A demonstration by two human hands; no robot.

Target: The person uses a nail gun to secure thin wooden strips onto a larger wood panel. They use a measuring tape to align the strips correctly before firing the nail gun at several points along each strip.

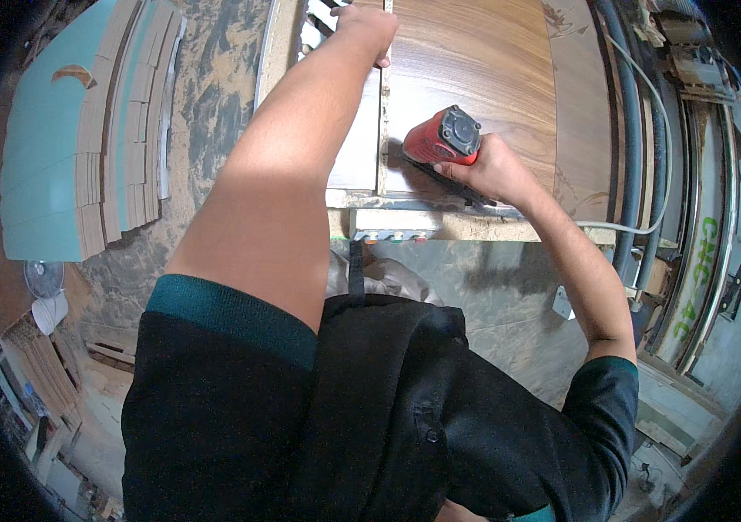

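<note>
My right hand (499, 174) is wrapped round the grip of a red and black nail gun (442, 139). The nail gun sits low over the near part of a wood-grain panel (483, 70), just right of a narrow wooden strip (382, 130). That strip runs away from me, with a white surface (355, 157) on its left. At the strip's far end, my left hand (368, 30) grips it, with some fingers cut off by the upper edge or hidden. My left forearm covers part of the white surface.
A small box with coloured buttons (392, 224) is fixed to the bench's near edge. On the left stand stacks of pale green boards (48, 174) and a fan (45, 278). A pale hose (662, 174) curves along the right, beside dark pipes (627, 130) and metal rails (710, 244).
</note>
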